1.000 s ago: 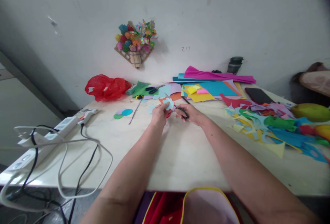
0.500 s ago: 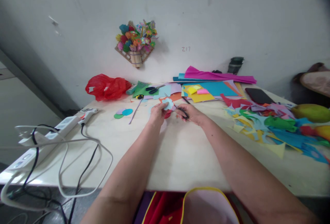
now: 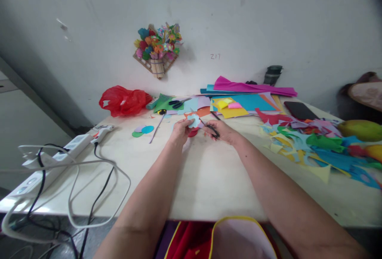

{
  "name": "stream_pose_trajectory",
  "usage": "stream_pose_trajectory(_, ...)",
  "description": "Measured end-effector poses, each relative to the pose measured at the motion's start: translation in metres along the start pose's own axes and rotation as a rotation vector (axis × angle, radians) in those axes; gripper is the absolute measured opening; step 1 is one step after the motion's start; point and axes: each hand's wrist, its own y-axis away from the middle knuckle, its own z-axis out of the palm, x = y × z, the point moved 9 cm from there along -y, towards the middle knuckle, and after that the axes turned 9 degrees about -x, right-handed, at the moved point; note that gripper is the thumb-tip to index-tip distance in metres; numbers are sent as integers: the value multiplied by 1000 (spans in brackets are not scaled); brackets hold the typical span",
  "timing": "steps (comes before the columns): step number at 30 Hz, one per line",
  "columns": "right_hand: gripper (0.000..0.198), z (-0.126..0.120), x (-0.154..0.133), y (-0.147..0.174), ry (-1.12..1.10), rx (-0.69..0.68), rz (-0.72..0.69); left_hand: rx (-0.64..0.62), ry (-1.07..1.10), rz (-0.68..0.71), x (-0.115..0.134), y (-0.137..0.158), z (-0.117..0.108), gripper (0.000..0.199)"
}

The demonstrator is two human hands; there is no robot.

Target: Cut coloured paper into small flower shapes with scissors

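A scuffed, pale grey wall (image 3: 244,24) rises behind the cream desk (image 3: 143,157), bearing a small handwritten marking (image 3: 215,57). Grey floor (image 3: 95,239) shows at lower left; light glints off the desk's left edge.

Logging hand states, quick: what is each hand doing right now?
Left hand: closed, pinching a light-blue paper flower.
Right hand: closed, holding black-handled scissors.
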Motion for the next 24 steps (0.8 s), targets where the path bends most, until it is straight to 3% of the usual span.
stream_pose_trajectory(24, 28, -1, 0, 0, -20, -10, -14, -80, -54, -53, -7, -6, -1, 17)
